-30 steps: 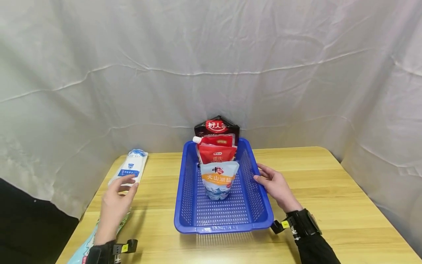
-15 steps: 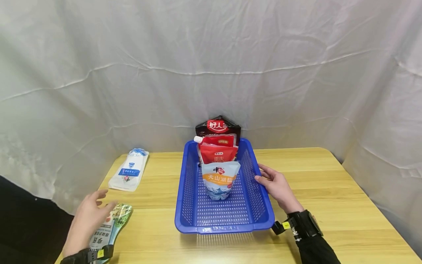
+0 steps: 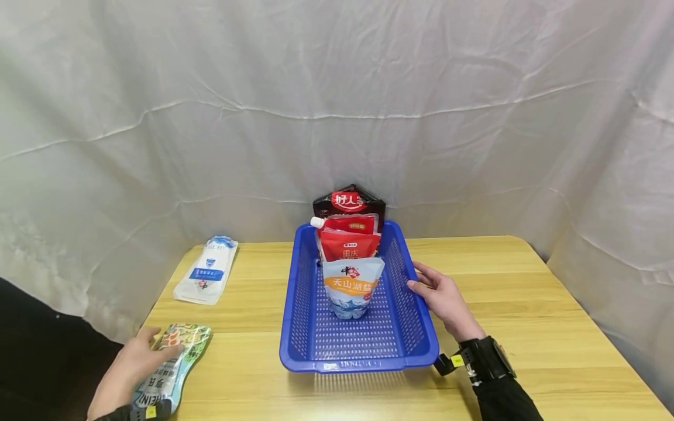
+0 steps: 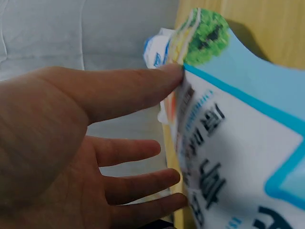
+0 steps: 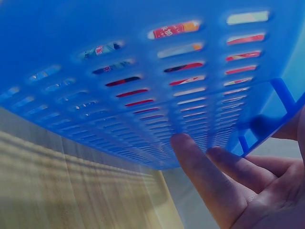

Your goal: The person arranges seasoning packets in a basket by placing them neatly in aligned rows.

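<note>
Over the left edge of a light blue and green food pouch (image 3: pixel 181 356), which lies flat at the table's front left, is my left hand (image 3: pixel 126 365). In the left wrist view its thumb tip is right at the pouch (image 4: pixel 238 143) and the other fingers extend straight toward the edge. My right hand (image 3: pixel 442 298) grips the right rim of a blue plastic basket (image 3: pixel 363 365), thumb over the rim and fingers against the outer wall (image 5: pixel 143 119). Inside the basket stand a white and orange salt pouch (image 3: pixel 351 289), red pouches (image 3: pixel 347 244) and a black packet (image 3: pixel 350 202).
A white and blue packet (image 3: pixel 207 272) lies on the table at the back left, beyond the food pouch. The wooden table (image 3: pixel 505 292) extends right of the basket. A grey cloth (image 3: pixel 337 88) hangs behind the table and along its sides.
My left hand has moved from beside the white and blue packet down and left to the light blue pouch. My right hand stays at the basket's rim.
</note>
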Demonstrator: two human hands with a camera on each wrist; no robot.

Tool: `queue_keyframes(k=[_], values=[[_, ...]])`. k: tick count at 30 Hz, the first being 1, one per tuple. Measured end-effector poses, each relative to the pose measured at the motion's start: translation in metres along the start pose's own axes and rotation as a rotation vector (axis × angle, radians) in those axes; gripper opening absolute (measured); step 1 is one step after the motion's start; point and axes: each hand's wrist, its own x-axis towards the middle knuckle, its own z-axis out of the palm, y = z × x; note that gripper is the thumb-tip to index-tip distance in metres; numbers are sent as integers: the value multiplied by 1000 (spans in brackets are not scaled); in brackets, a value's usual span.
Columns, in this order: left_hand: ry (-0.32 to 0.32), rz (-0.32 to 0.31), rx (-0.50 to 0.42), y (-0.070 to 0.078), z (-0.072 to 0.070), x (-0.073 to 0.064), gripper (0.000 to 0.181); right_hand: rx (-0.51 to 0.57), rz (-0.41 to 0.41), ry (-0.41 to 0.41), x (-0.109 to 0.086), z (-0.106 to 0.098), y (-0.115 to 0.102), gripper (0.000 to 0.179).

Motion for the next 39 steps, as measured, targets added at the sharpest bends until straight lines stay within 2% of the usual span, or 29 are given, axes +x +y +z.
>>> queue_keyframes(k=[12,20,24,29,33,39], values=[[3,0,37,-1,0,4,108,-25,-7,0,-2,2,0,66],[77,15,22,6,4,7,97,-42,-11,7,-2,2,2,66],[98,-10,-15,9,7,9,101,-43,-13,8,-1,2,2,66],[67,-34,-73,11,10,10,109,-54,-14,11,-1,2,1,65],[49,-33,-80,14,13,9,109,-66,-15,11,-2,2,0,66],[35,-40,-153,23,18,5,108,-56,-10,12,-2,2,-1,66]])
